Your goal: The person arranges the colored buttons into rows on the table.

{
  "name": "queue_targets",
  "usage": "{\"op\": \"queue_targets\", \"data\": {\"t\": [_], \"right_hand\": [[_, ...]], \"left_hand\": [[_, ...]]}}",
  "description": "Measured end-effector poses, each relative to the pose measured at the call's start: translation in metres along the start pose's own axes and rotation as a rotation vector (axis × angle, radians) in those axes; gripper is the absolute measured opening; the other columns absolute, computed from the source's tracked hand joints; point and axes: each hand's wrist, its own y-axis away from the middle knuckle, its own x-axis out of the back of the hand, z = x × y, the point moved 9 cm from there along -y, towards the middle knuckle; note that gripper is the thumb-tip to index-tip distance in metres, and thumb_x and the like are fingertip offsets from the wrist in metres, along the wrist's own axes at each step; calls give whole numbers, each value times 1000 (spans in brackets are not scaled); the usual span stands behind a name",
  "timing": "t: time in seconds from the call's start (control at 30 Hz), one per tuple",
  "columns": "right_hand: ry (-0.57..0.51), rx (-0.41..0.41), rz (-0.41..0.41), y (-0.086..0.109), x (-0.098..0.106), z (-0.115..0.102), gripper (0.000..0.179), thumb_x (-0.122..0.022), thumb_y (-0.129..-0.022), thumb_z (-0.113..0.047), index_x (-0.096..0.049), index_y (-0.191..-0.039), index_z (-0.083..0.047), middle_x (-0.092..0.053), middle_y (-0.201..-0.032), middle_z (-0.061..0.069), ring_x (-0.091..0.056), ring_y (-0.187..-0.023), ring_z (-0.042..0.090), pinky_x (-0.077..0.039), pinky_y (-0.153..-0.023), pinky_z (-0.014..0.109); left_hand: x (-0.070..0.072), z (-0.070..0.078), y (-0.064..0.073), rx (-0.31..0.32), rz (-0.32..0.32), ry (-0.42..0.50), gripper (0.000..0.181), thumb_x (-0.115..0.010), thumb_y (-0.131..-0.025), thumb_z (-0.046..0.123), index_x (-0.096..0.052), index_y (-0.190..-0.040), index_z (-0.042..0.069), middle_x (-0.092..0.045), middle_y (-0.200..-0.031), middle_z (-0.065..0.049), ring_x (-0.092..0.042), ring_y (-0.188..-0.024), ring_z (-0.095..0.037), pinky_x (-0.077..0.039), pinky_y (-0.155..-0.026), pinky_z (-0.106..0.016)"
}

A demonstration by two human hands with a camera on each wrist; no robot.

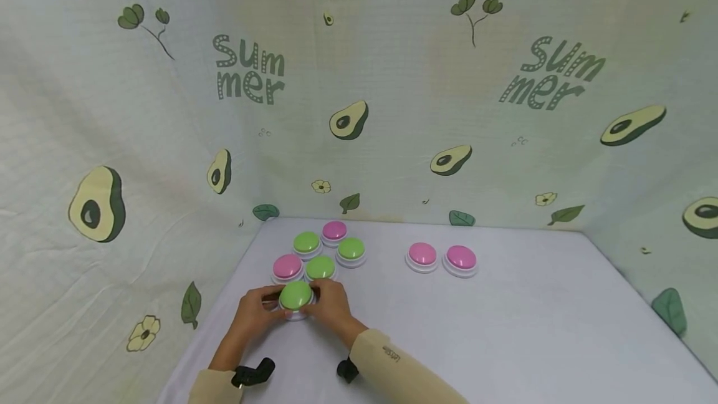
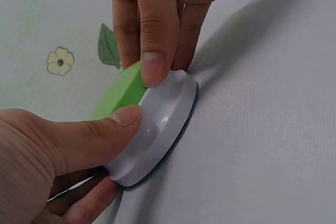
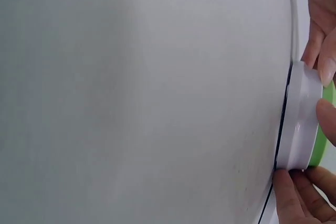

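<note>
A round push button with a green dome (image 1: 295, 295) and a white base is between both hands, at the near end of a cluster of similar buttons. From its left side my left hand (image 1: 255, 315) grips it, thumb on the near side of the base. My right hand (image 1: 332, 307) grips the opposite side, and its thumb (image 2: 154, 69) presses near the seam of dome and base in the left wrist view. A dark line runs under the white base (image 3: 299, 116) in the right wrist view. Just beyond are a green button (image 1: 320, 267) and a pink button (image 1: 287, 266).
Farther back in the cluster stand two green buttons, one left (image 1: 306, 242) and one right (image 1: 351, 249), and a magenta button (image 1: 335, 230). A pink button (image 1: 422, 254) and a magenta button (image 1: 462, 257) stand apart to the right. Printed cloth (image 1: 392, 67) hangs around the white table (image 1: 505, 329).
</note>
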Motion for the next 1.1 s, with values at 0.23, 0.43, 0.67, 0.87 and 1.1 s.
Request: {"op": "queue_targets", "data": {"t": [0.23, 0.43, 0.67, 0.87, 1.1], "right_hand": [[-25, -35, 30, 6, 7, 6, 50, -97, -72, -11, -75, -116, 0, -75, -105, 8, -68, -98, 20, -61, -90, 36], [-73, -55, 46, 15, 17, 15, 48, -98, -70, -11, -76, -113, -2, -76, -102, 4, -67, -92, 16, -61, -83, 31], [-136, -59, 51, 31, 35, 28, 48, -96, -71, -9, -75, -113, 0, -75, -105, 9, -68, -91, 18, -61, -80, 30], [-138, -77, 60, 41, 53, 42, 50, -96, -70, -8, -74, -113, 2, -75, -107, 13, -71, -93, 23, -63, -83, 36], [-131, -110, 84, 50, 76, 61, 54, -96, -70, -8, -73, -117, 2, -75, -112, 14, -72, -99, 26, -63, -87, 41]], "left_hand": [[-7, 5, 3, 21, 6, 18, 63, -94, -72, 0, -68, -129, -8, -70, -127, -26, -73, -109, -38, -63, -91, -38], [-18, 10, 7, 16, 3, 34, 60, -95, -72, 0, -71, -126, -5, -73, -123, -22, -72, -110, -35, -63, -92, -36], [-37, 24, 11, -36, -9, 80, 59, -95, -70, -2, -71, -123, -7, -73, -119, -22, -72, -111, -37, -62, -93, -36], [-60, 38, 12, -52, -29, 111, 60, -95, -70, -1, -70, -125, -8, -73, -119, -20, -70, -113, -37, -61, -95, -35], [-87, 54, 10, -89, -47, 151, 62, -95, -71, 1, -69, -127, -8, -71, -122, -21, -69, -115, -39, -61, -96, -35]]}}
